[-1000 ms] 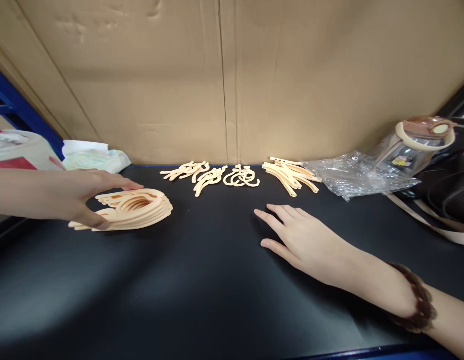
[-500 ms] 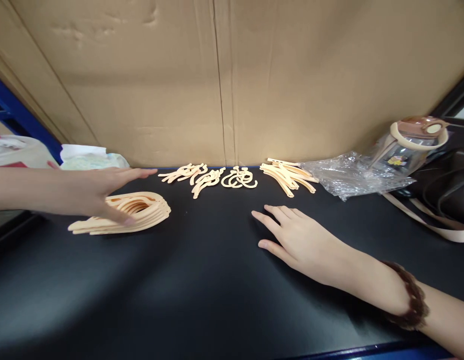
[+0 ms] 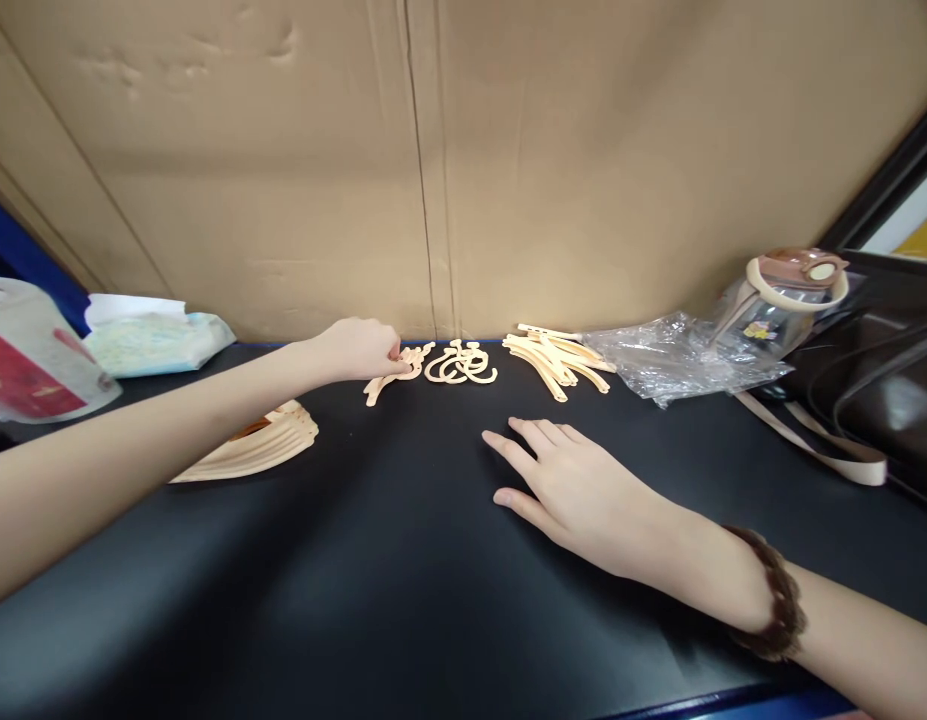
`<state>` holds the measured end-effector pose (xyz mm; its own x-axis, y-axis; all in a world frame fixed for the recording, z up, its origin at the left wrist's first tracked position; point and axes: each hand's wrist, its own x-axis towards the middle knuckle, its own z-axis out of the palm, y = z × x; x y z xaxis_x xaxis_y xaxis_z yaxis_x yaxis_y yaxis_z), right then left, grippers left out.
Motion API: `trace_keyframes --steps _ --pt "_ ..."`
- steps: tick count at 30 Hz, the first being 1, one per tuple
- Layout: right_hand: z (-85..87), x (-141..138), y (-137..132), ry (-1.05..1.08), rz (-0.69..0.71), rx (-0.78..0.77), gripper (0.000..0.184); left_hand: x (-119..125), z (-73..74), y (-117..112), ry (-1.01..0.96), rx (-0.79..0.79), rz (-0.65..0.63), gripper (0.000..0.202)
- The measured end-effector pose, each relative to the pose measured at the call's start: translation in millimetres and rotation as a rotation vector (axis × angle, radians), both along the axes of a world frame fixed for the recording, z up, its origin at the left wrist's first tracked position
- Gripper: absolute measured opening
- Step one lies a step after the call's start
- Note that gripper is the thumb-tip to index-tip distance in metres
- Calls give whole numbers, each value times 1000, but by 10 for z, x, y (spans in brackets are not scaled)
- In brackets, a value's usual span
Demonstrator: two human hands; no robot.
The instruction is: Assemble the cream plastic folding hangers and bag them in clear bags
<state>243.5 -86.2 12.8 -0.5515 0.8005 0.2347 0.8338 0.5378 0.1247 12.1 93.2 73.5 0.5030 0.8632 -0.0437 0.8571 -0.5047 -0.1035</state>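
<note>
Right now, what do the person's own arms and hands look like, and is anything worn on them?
Both forearms are bare, with no sleeves in view. Neither the left hand nor the right hand wears a glove, and I see no ring or watch. The right wrist carries a dark brown bracelet of small chunky pieces set close together. The left wrist has nothing on it.

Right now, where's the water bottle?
In the head view, the water bottle is far right at the back, between the crumpled plastic bag and the dark bag.
</note>
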Motion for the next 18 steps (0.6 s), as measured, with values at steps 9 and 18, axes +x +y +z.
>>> trace_keyframes --steps 9,18 --pt "23 1 -2 -15 3 -6 51 -39 28 91 94 -67 50 23" --pt "27 8 -2 -22 18 12 51 -11 121 71 73 -39 108 37"
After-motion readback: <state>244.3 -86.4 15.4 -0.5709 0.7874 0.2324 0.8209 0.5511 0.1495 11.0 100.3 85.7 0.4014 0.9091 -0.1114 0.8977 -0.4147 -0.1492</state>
